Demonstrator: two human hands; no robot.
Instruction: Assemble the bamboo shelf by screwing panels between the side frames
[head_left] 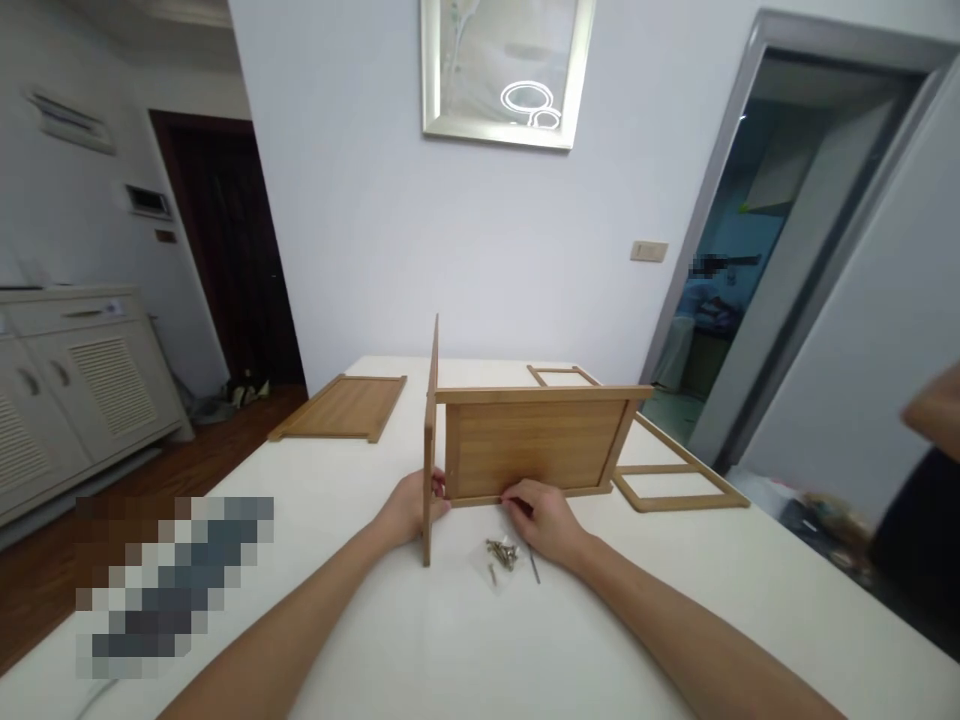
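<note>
A wooden side panel (430, 440) stands on edge, seen almost edge-on, with a broad wooden panel (536, 445) upright against its right side. My left hand (409, 510) is closed round the lower part of the side panel, its fingertips showing on the far side near the corner where the two panels meet. My right hand (551, 522) is closed at the broad panel's bottom rail, fingers curled against it. In front of the panels lies a small clear bag of screws (506, 553), with a single screw (493, 574) beside the pile. A thin metal hex key (534, 567) rests by my right hand.
Another wooden panel (341, 408) lies flat at the table's left. Open wooden frames (679, 490) lie at the right, partly behind the broad panel. A blurred-out object (176, 590) sits at the left front of the white table (375, 640). Part of a person (934, 420) shows at the far right.
</note>
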